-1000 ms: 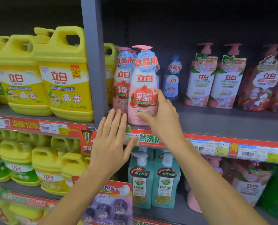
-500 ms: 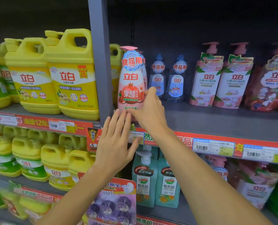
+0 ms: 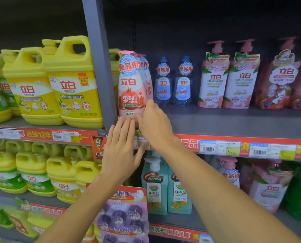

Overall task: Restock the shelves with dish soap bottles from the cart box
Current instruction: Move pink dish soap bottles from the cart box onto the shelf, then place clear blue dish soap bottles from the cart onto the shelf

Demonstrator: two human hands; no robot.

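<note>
While the pink dish soap bottle [image 3: 131, 90] stood upright at the front edge of the grey shelf [image 3: 234, 123], just beside the grey upright post [image 3: 100, 67], the right hand [image 3: 155, 125] held it low on its right side. The thumb and fingers were curled around the bottle's base, and the wrist was bent upward from a long, extended forearm. The left hand [image 3: 121, 151] was released, with straight fingers [image 3: 122, 127] pointing up; the tips touched the bottom of the bottle or the shelf lip, and I could not tell which. More pink bottles of the same kind stood directly behind the held one and were mostly hidden by it. To the right of the right fingers, the shelf surface was bare up to two small blue bottles [image 3: 173, 83] at the back. Left of the left fingers, beyond the post, yellow jugs [image 3: 72, 88] filled the next bay. Below the fingers ran the red price strip [image 3: 242, 148], partly covered by both hands. The bottle's base was hidden behind the hands.
</note>
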